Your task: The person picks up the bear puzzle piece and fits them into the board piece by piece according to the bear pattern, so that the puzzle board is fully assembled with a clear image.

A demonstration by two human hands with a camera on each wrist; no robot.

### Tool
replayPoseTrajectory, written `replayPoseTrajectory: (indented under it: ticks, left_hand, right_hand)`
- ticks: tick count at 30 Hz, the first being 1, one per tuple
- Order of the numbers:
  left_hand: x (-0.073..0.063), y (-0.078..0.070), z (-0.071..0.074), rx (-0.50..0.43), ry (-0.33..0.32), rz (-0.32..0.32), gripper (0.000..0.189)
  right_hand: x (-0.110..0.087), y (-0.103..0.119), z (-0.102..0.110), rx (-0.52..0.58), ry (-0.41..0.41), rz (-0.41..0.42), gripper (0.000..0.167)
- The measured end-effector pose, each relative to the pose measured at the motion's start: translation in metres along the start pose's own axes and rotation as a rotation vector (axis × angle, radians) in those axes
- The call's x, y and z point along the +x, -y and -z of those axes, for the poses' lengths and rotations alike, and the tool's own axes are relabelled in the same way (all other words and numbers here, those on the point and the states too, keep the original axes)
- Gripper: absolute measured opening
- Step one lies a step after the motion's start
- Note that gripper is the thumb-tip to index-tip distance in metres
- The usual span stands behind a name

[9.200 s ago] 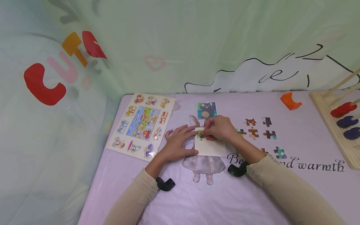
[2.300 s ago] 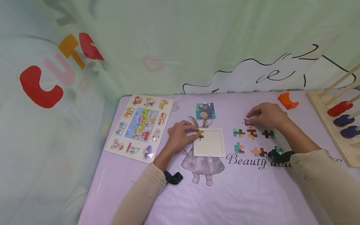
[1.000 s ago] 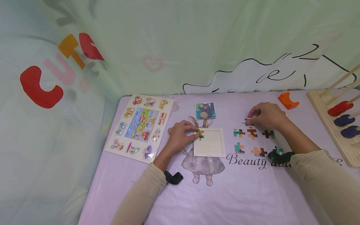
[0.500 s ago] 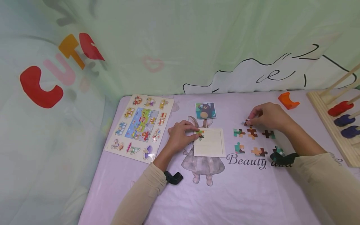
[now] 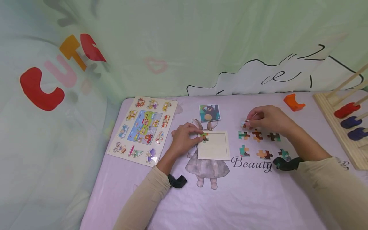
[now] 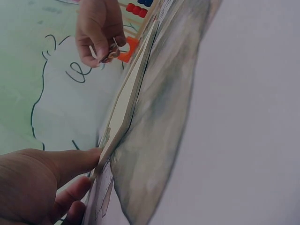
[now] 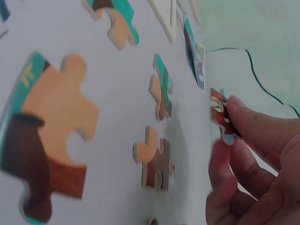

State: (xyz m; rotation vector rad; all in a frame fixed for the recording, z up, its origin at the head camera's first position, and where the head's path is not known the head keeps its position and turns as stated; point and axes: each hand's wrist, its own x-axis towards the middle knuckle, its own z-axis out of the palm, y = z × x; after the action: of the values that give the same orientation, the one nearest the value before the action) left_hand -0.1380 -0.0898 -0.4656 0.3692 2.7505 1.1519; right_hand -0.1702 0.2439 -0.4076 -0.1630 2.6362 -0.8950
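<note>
A pale puzzle board [image 5: 214,148] lies on the table with one green and brown jigsaw piece [image 5: 205,137] in its top left corner. My left hand [image 5: 185,140] holds the board at its left edge, thumb and index finger close together there. In the left wrist view the left thumb presses the edge of the board. Between thumb and fingers, my right hand [image 5: 265,119] pinches a brown jigsaw piece [image 7: 219,115], raised off the table. Several loose jigsaw pieces [image 5: 257,136] lie below that hand in rows. A bear picture card [image 5: 209,113] lies behind the board.
A vehicle puzzle board [image 5: 169,110] lies at the left. Toward the back right is an orange arch-shaped block [image 5: 294,103]. A wooden bead frame [image 5: 330,118] with red and blue beads stands at the right edge. The printed cloth [image 5: 184,204] covers the table.
My right hand left the board, went to the loose pieces, picked up the brown bear piece from the back row and has moved it slightly left. My left hand now grips the board's left edge.
</note>
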Motion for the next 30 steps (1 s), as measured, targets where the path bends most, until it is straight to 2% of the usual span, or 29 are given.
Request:
replayPoseTrajectory:
  ticks: [9, 24, 30]
  left_hand:
    - [0.000, 0.001, 0.000, 0.000, -0.010, -0.008, 0.021]
    - [0.000, 0.001, 0.000, 0.000, -0.003, -0.001, 0.021]
    - [0.000, 0.000, 0.000, 0.002, 0.001, 0.003, 0.021]
  right_hand:
    - [-0.001, 0.013, -0.010, 0.081, 0.045, 0.017, 0.027]
    - [-0.005, 0.029, -0.025, 0.106, 0.089, 0.058, 0.029]
    - [-0.003, 0.033, -0.033, 0.147, 0.090, 0.057, 0.026]
